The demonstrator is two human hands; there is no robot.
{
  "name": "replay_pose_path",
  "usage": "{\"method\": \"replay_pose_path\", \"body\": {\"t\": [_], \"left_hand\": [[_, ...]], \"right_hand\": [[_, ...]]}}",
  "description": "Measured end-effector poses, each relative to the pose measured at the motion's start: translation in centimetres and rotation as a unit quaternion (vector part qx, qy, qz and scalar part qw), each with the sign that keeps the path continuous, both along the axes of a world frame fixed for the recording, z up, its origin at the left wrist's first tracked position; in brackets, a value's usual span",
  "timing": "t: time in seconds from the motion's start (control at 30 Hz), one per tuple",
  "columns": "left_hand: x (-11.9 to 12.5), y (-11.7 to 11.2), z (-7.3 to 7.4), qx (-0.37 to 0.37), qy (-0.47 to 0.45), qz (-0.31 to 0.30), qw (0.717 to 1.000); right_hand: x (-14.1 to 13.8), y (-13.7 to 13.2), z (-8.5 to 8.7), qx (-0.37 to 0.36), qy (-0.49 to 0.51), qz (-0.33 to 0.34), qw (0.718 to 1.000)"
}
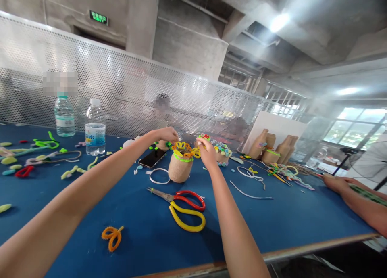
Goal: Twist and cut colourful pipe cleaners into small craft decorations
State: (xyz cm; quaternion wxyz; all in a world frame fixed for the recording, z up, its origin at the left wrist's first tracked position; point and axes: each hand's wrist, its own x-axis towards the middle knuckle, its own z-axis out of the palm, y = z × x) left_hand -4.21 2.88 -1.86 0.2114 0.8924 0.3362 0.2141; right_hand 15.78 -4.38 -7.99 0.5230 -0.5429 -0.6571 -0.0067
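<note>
My left hand (167,135) and my right hand (207,149) are raised over a burlap-covered small vase (180,168), which has a green pipe-cleaner band and yellow-orange pipe-cleaner loops (186,150) around its top. My left fingertips are pinched just beside those loops, though what they hold is too small to tell. A small red and green pipe-cleaner piece (204,137) sits at my right fingertips. Closer to me lie red and yellow handled scissors (186,209) and an orange pipe-cleaner flower shape (112,237).
The blue worktable (127,225) holds a phone (152,158), several pipe-cleaner shapes, and two water bottles (94,127) at the back left. Several decorated vases (270,150) stand at the back right. A co-worker's hand (335,184) rests at the right, and a perforated metal screen (121,92) runs behind.
</note>
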Motion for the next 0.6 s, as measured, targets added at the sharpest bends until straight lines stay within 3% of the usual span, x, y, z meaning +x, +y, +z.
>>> {"method": "replay_pose_path", "body": {"t": [0.1, 0.27, 0.4, 0.6], "left_hand": [[-0.9, 0.0, -0.7, -0.012, -0.027, -0.007, 1.0], [-0.1, 0.5, -1.8, -0.022, -0.081, 0.006, 0.996], [0.4, 0.8, -2.1, -0.042, -0.107, 0.017, 0.993], [0.6, 0.9, -2.4, -0.122, -0.127, 0.043, 0.983]], "right_hand": [[-0.7, 0.4, 1.6, -0.048, -0.032, 0.053, 0.997], [-1.4, 1.8, 4.2, -0.134, -0.113, 0.118, 0.977], [-1.7, 2.5, 4.7, -0.173, -0.168, 0.125, 0.962], [-2.0, 2.7, 4.8, -0.168, -0.225, 0.103, 0.954]]}}
